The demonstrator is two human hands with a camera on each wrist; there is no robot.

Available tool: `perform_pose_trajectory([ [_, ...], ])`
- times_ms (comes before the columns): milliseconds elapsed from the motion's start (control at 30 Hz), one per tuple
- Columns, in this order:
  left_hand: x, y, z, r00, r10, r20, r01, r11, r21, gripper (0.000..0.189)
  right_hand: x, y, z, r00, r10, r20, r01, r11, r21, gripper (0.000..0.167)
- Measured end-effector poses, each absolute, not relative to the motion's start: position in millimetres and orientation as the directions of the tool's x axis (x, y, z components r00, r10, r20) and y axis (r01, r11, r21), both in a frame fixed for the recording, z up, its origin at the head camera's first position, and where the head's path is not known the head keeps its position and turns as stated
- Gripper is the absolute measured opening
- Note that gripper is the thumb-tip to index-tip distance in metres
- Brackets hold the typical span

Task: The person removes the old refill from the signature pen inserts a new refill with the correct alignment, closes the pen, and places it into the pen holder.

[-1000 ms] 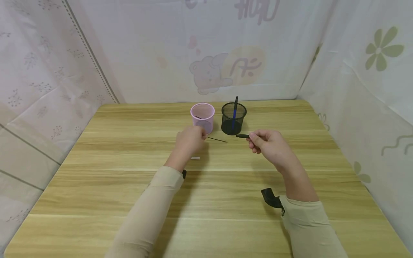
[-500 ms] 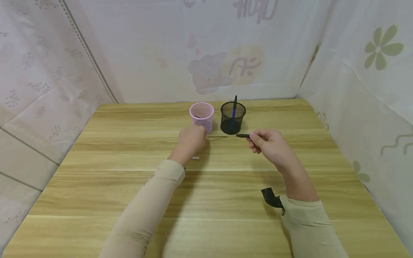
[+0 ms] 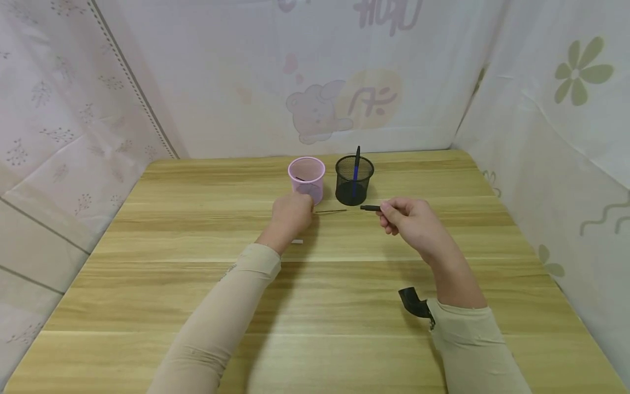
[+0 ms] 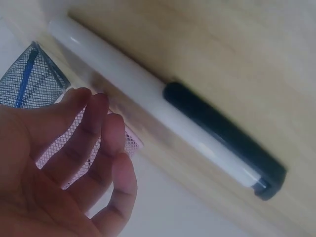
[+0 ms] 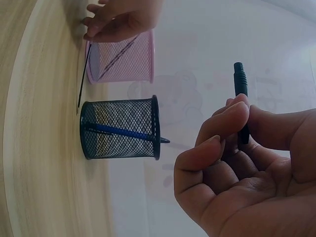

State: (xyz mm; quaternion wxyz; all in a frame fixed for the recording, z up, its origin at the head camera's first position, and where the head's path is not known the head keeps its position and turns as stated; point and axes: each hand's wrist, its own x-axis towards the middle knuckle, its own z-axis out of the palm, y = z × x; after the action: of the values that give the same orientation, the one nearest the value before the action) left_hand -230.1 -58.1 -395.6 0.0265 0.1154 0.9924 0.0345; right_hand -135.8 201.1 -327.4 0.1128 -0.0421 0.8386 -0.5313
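Observation:
In the head view my left hand [image 3: 293, 213] pinches a thin dark rod, like a pen refill [image 3: 331, 211], just in front of the pink mesh cup [image 3: 315, 191]. Its free end points right, toward my other hand. My right hand [image 3: 410, 221] holds a short black pen part [image 3: 370, 208] between thumb and fingers, a small gap from the refill's end. Ribs and a narrower tip show on this part [image 5: 240, 81] in the right wrist view. Below my left palm lies a white pen barrel [image 4: 123, 74] with a black clip [image 4: 222, 133]; my wrist mostly hides it in the head view.
A black mesh cup [image 3: 344, 189] stands beside the pink one, with a blue and black pen [image 3: 356, 169] upright in it. Inside the pink cup leans a dark thin item [image 5: 118, 57]. Wooden tabletop [image 3: 334, 306] surrounds them, with patterned cloth [image 3: 221, 71] behind.
The refill's free end has risen, from slanting down to roughly level. My left hand has shifted only slightly. The right hand and its black pen part have kept their place.

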Motion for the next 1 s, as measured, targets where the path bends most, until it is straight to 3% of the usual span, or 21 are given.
perform_pose_trajectory([
  [333,-232,-61,-400,-0.969,0.245,-0.039,0.242,0.968,0.061,0.010,-135,200,-329,-0.971,-0.192,-0.143,0.045,0.440,-0.897,0.038],
  [733,-227,-61,-400,-0.966,0.258,-0.013,0.258,0.966,0.021,0.019,-135,199,-330,-0.970,-0.187,-0.152,0.057,0.438,-0.897,0.038],
  [1000,-213,-56,-387,-0.963,0.268,0.030,0.269,0.958,0.102,0.024,-134,199,-330,-0.971,-0.193,-0.138,0.042,0.434,-0.900,0.037],
])
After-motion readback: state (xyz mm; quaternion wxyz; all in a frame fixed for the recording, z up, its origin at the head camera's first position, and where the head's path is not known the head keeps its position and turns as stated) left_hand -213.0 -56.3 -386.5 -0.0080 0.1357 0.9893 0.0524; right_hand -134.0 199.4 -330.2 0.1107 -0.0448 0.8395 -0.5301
